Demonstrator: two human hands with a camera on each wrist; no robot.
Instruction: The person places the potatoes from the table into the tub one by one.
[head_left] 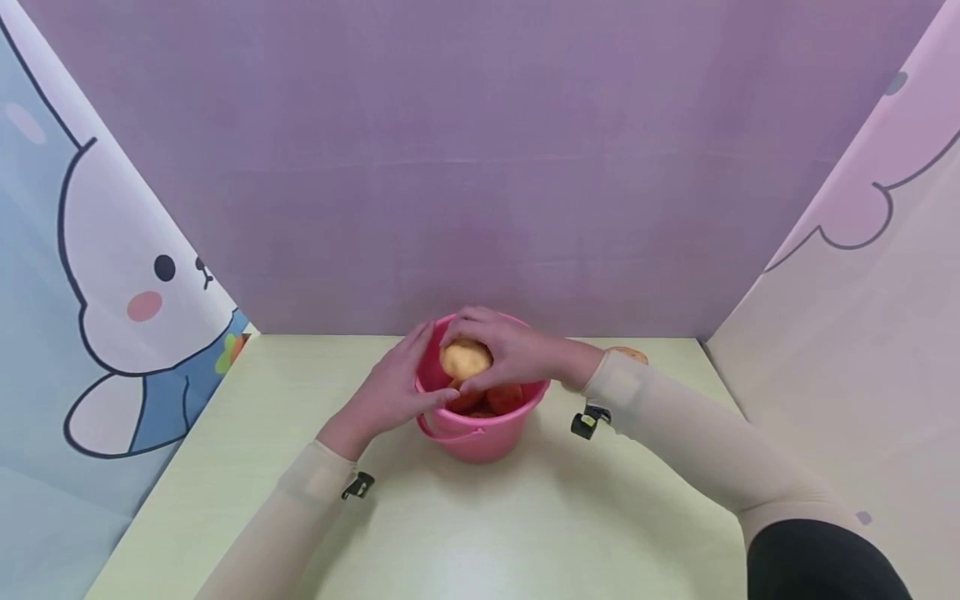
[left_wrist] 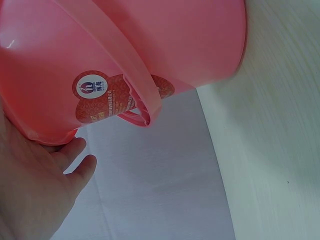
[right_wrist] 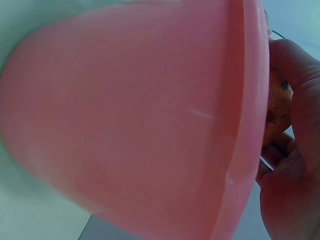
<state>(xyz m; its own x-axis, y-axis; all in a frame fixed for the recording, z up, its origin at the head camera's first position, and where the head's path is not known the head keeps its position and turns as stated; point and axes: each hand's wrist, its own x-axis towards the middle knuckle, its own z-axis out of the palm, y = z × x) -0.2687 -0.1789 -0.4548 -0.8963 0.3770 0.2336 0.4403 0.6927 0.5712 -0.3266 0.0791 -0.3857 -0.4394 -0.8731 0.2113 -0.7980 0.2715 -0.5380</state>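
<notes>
A pink bucket stands on the table near the back wall, its handle hanging down one side and a red label on its wall. My left hand grips the left side of its rim, thumb reaching over the edge. At the bucket's mouth my right hand holds a pale yellow potato, fingers curled over it from the right. Dark spots mark the potato's skin in the right wrist view. Below it, several reddish-brown round things lie inside the bucket, partly hidden by the hands.
Behind my right forearm, a tan rounded thing shows partly on the pale table. A purple cloth wall rises right behind the bucket. Printed cartoon panels border the left and right sides.
</notes>
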